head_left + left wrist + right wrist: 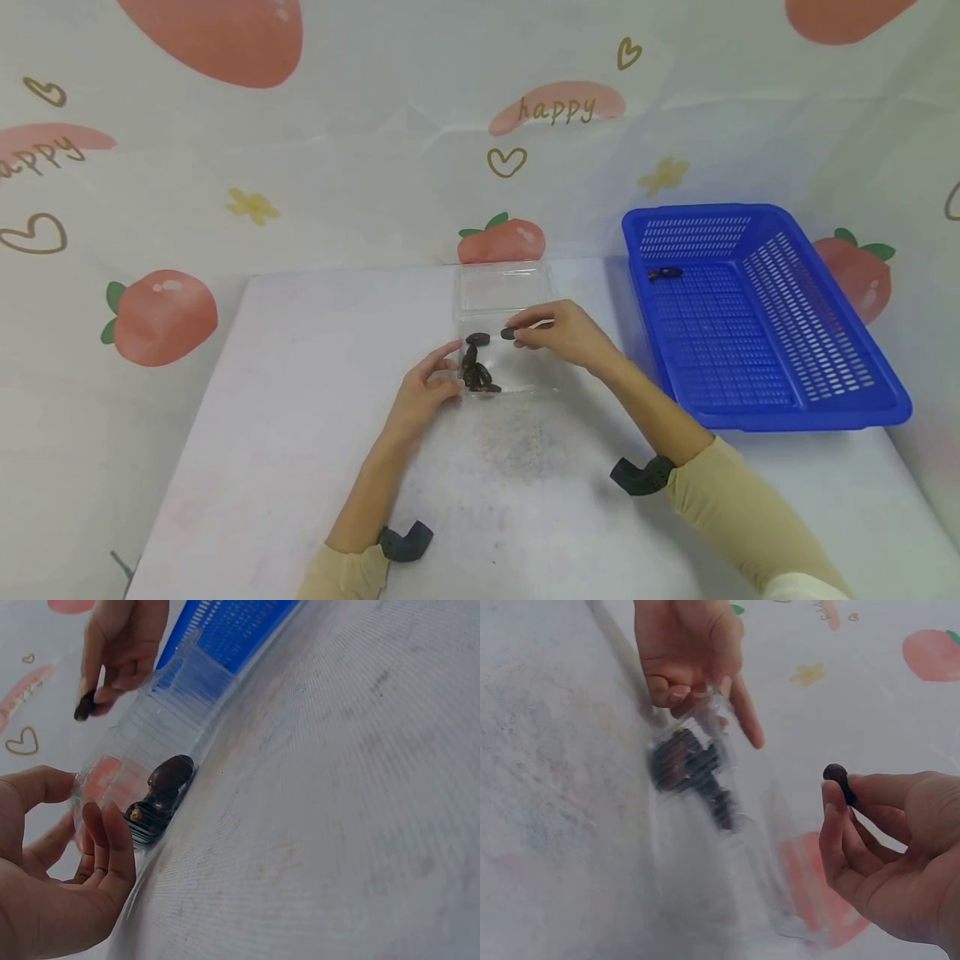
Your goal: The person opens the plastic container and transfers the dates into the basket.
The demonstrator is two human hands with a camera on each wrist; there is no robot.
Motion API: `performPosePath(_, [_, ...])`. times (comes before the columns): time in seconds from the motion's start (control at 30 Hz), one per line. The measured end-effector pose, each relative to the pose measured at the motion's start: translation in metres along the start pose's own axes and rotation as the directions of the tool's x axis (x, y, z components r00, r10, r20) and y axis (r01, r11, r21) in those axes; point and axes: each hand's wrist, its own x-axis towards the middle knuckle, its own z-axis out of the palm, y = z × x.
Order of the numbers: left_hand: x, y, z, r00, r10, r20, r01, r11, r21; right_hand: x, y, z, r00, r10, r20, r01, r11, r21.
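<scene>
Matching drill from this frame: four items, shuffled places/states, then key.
Items:
1. Blue basket
2. Clear container
3. Right hand
4. Left hand

Places/states:
A. Pinching a dark oval piece
B. At the container's left edge, pinching nothing
C. On the right, dark bits near its far left corner
D. Open, with dark pieces gathered along its left side

Pairs: 1-C, 2-D, 3-A, 4-B

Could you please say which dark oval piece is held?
The dark oval piece the right hand pinches; others lie in the clear plastic box or blue plastic basket.
</scene>
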Motion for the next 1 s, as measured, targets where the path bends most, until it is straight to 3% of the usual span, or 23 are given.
performPosePath(0.2, [-0.001, 0.003, 0.001, 1.000, -0.004, 0.005, 0.004, 1.000, -0.001, -0.020, -0.009, -0.026, 1.000, -0.022, -0.012, 0.023, 1.000, 0.021])
performPosePath(0.4, [-0.001, 0.003, 0.001, 1.000, -0.001, -0.001, 0.001, 1.000, -0.003, -0.043, -0.013, -0.053, 1.000, 0.016, -0.020, -0.016, 1.000, -0.025])
performPosePath(0.73, [-0.001, 0.000, 0.003, 1.000, 0.012, 0.015, -0.012, 1.000, -0.011, -0.066, -0.012, -0.108, 0.993, 0.043, -0.112, -0.046, 0.998, -0.030])
performPosePath(0.87, [-0.002, 0.001, 0.003, 1.000, 0.018, 0.008, -0.018, 1.000, -0.014, -0.063, -0.006, -0.131, 0.986, 0.103, -0.133, -0.096, 0.994, 0.059])
performPosePath(1.0, [-0.003, 0.001, 0.002, 1.000, 0.013, 0.014, -0.013, 1.000, -0.004, -0.057, 0.006, -0.155, 0.986, 0.113, -0.120, -0.083, 0.970, 0.228])
